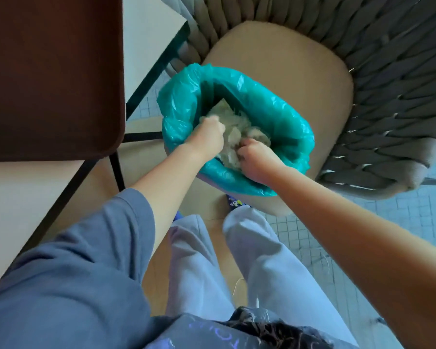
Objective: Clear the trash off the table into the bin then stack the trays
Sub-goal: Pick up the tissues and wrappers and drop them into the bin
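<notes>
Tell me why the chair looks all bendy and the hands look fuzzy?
In the head view, the wide-angle lens curves the woven chair near the edge; the left hand and right hand look slightly blurred over the paper trash; white glints shine on the teal bin bag.

No readable text; only blurred purple marks on the dark garment [237, 331].

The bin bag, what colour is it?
Teal, a blue-green. The bin bag shows best in the head view.
</notes>
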Available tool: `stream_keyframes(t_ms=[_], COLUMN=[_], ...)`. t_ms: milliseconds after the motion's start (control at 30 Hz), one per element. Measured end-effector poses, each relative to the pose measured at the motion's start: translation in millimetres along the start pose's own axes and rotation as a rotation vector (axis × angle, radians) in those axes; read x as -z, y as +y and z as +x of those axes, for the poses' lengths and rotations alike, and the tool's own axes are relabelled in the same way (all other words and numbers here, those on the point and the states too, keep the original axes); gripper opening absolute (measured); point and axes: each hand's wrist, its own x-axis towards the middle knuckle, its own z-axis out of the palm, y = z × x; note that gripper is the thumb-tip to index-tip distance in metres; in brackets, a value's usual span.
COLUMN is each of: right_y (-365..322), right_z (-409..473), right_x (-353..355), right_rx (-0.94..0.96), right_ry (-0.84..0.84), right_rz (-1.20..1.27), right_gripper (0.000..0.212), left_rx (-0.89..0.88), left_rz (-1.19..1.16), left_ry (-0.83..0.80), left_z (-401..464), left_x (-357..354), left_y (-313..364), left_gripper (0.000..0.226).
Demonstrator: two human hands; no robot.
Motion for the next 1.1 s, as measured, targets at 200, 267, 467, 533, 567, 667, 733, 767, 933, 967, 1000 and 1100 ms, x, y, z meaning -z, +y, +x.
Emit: stream_keyframes(t_ms=[200, 267, 467, 533, 567, 667, 733, 767, 933, 967, 1000, 1100], right_y=[4, 5, -6, -13, -17, -35, -51, -61, -119, -133, -148, -195], right_z=[13, 15, 0, -7, -11, -18, -23, -25, -27, -26, -25, -18], right_x=[-6, -4, 17, 25, 29, 45, 54, 58, 81, 85, 89, 96], right_rx=[-0.13, -0.129, -0.103, -0.068, -0.051, -0.006, 0.04, 0.069, 0.206, 0.241, 0.269, 0.344], right_ry=[-0.216, -0.268, -0.103, 0.066, 0.136, 0.291, 0.347, 0.372, 0.467, 0.49, 0.51, 0.562], right_rz=[0.039, 0.027, -0.058, -0.11, -0.13, -0.153, -0.174, -0.176, -0.198, -0.196, -0.199, -0.207], right_gripper=[0.04, 0.045, 0.032, 0.029, 0.029, 0.03, 0.03, 0.029, 0.032, 0.032, 0.032, 0.032], left_rx=[0.05, 0.053, -0.099, -0.132, -0.132, -0.159, -0.222, -0.256, -0.33, -0.325, -0.317, -0.264], left_rz=[0.372, 0.45, 0.4, 0.353, 0.322, 0.266, 0.292, 0.294, 0.288, 0.292, 0.288, 0.262], left_ry=[-0.264, -0.339, -0.143, -0.074, -0.037, 0.123, 0.232, 0.293, 0.544, 0.588, 0.617, 0.652], left_z=[12, 11, -6, -19, -26, -52, -70, -80, -125, -134, -143, -170], left_x=[-16, -21, 6, 19, 26, 51, 67, 74, 119, 129, 137, 162], left_y=[6, 5, 11, 10, 9, 10, 11, 10, -4, -11, -17, -46], left_gripper=[0.029, 0.033, 0.032, 0.032, 0.032, 0.032, 0.031, 0.031, 0.034, 0.036, 0.038, 0.045])
